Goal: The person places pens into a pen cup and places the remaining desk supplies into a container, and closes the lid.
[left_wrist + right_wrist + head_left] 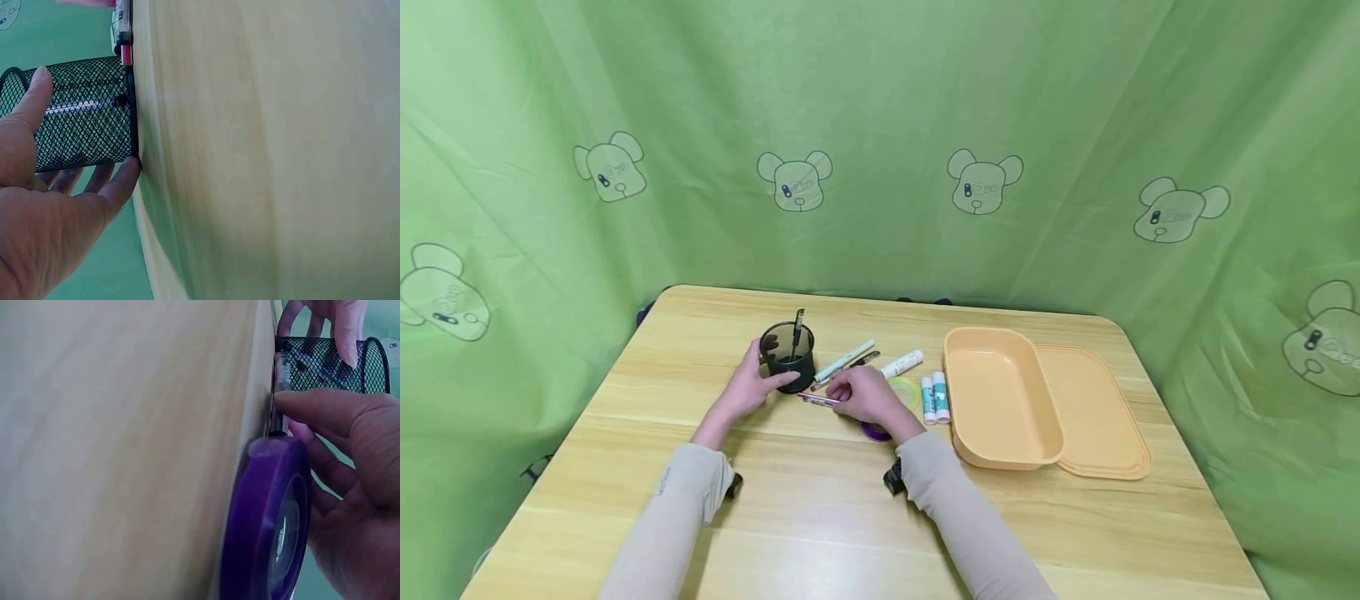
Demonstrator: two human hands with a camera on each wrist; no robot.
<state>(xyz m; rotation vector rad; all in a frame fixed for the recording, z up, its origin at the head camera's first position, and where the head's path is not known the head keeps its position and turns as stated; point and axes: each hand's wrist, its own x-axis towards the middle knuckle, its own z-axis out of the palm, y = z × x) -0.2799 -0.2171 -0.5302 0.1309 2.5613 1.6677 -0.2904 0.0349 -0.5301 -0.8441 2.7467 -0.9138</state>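
A black mesh pen holder (795, 377) stands upright on the table with a black pen (797, 329) in it. My left hand (747, 387) grips the holder from the left, thumb along the near side and fingers behind the mesh (87, 137). Just right of the holder, my right hand (867, 395) pinches a slim clear-barrelled pen (817, 400) between thumb and fingers, low over the tabletop. Beyond that hand lie a light green pen (844, 361), a dark pen (867, 358) and a white marker (902, 364). A purple tape roll (250, 531) sits under the right wrist.
Two glue sticks (936, 397) lie beside a yellow-green tape roll (911, 392). An orange plastic box (1003, 392) stands at the right, its lid (1097, 412) flat next to it. A green curtain (880, 100) hangs behind the wooden table (820, 533).
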